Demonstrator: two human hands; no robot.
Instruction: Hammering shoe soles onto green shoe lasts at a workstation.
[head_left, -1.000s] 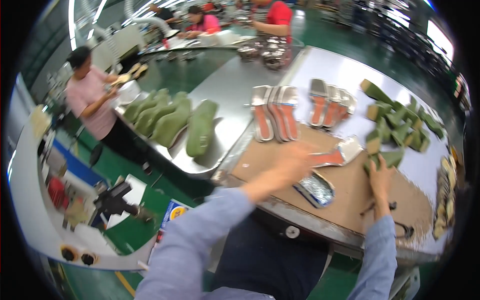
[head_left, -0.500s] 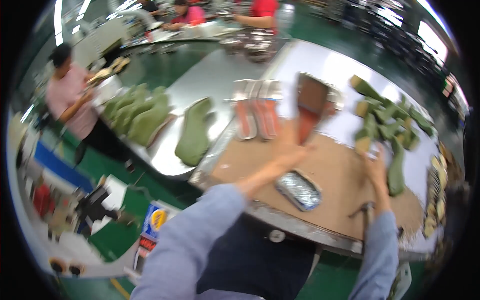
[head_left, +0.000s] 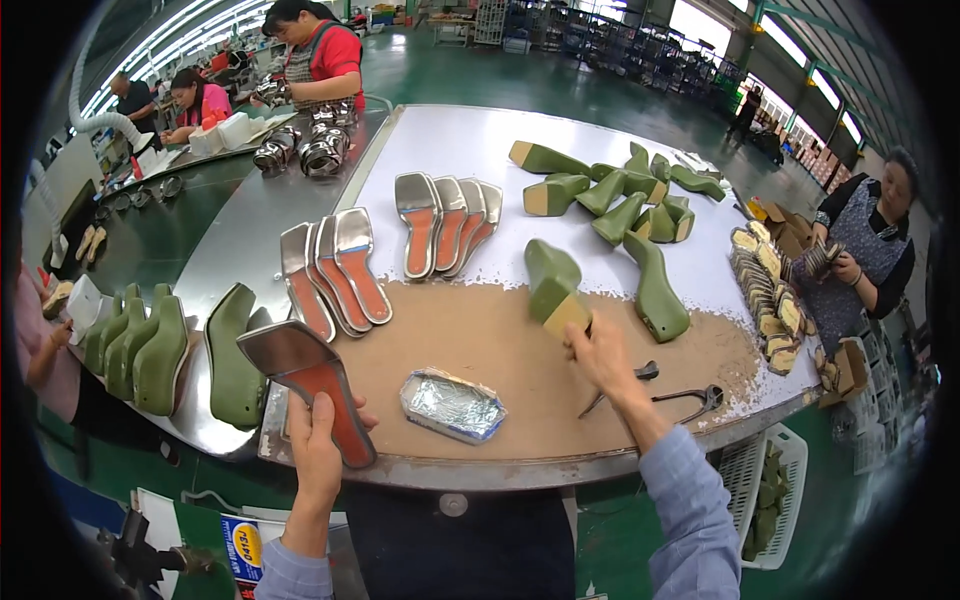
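Observation:
My left hand [head_left: 318,455] grips a shoe insole [head_left: 305,375] with an orange-brown centre and shiny metallic border, held tilted over the table's near left corner. My right hand [head_left: 603,360] is closed on the tan heel end of a green shoe last [head_left: 552,280] above the brown board. Between my hands lies a small foil-lined tray [head_left: 453,405]. Two fanned groups of like insoles, a left stack [head_left: 335,270] and a right stack [head_left: 445,222], rest beyond it. Another green last [head_left: 662,290] lies right of my right hand, near a pile of lasts [head_left: 620,190].
Pincers [head_left: 700,400] and a hammer [head_left: 645,371] lie near the table's right front. A row of tan-and-dark shoe parts [head_left: 770,290] lines the right edge. Green lasts [head_left: 145,350] stand at left. A white basket [head_left: 790,490] sits below. Co-workers are at left, behind and right.
My left hand has moved from beside the insole stacks back to the near left, with an insole in it. My right hand has come away from the pile with a last. The view has turned.

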